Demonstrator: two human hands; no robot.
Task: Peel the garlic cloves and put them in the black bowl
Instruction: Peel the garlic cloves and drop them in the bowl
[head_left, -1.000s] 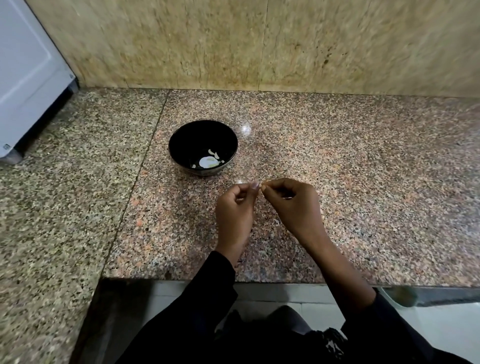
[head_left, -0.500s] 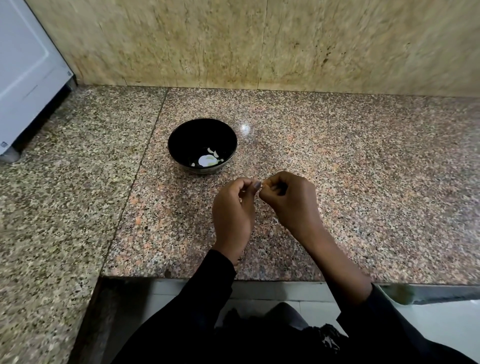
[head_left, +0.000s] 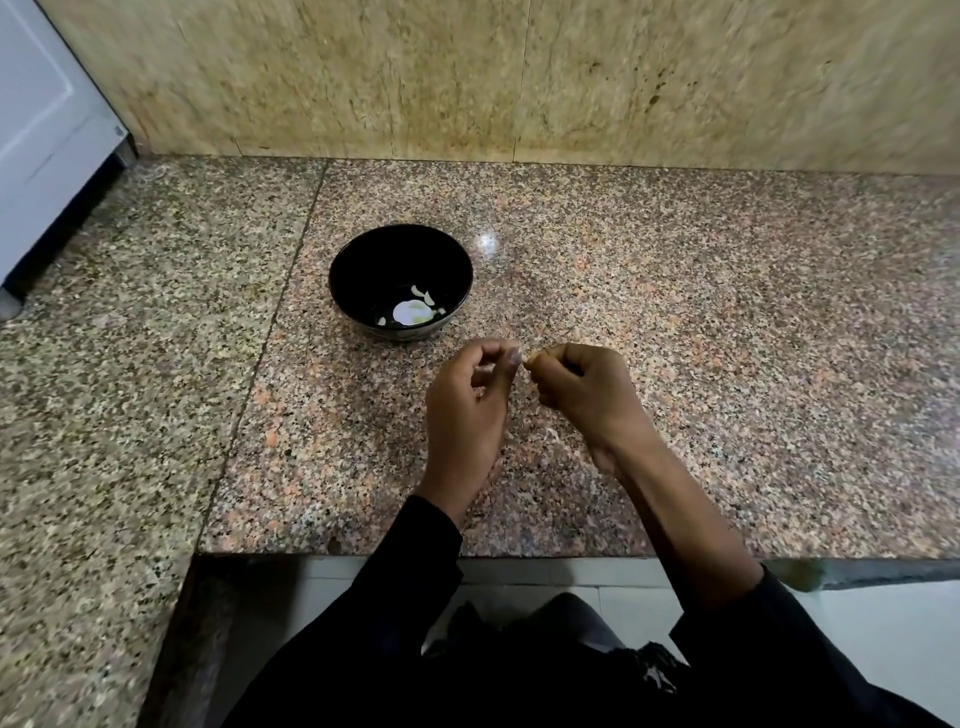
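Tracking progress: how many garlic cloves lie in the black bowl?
3 small cloves in the black bowl, around a pale round patch at its bottom. Others may be hidden.

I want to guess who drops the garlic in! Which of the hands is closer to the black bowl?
The left hand. It hovers just in front of the black bowl, slightly to its right. The right hand is farther right, pinching a small garlic clove.
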